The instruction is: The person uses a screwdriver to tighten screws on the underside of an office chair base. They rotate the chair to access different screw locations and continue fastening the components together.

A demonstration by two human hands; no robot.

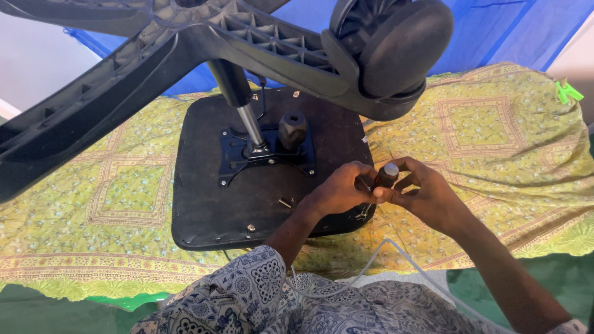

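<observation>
Screwdriver (385, 178) sits between both my hands at the right front edge of the upturned chair seat (204, 204), handle end up toward me, shaft running down and slightly left toward the seat edge. Its long axis stands nearly upright, tilted a little toward my left hand (337, 192). The tip is hidden behind my fingers, so I cannot tell what it bears on.

My right hand (427, 195) is closed around the dark handle from the right, thumb and fingertips wrapped just below the pale cap. My left hand is curled against the lower part of the tool from the left, touching the right hand; it appears to steady the shaft, though the exact grip is hidden. Both hands are equally near; the tool lies directly between them.

A loose screw (285, 202) lies on the seat underside just left of my left hand. The metal mounting plate (238, 158) with the gas column (247, 117) and a round knob (292, 128) stands further left and away. The star base with castor (396, 43) overhangs the scene. A yellow patterned cloth (495, 136) covers the table.
</observation>
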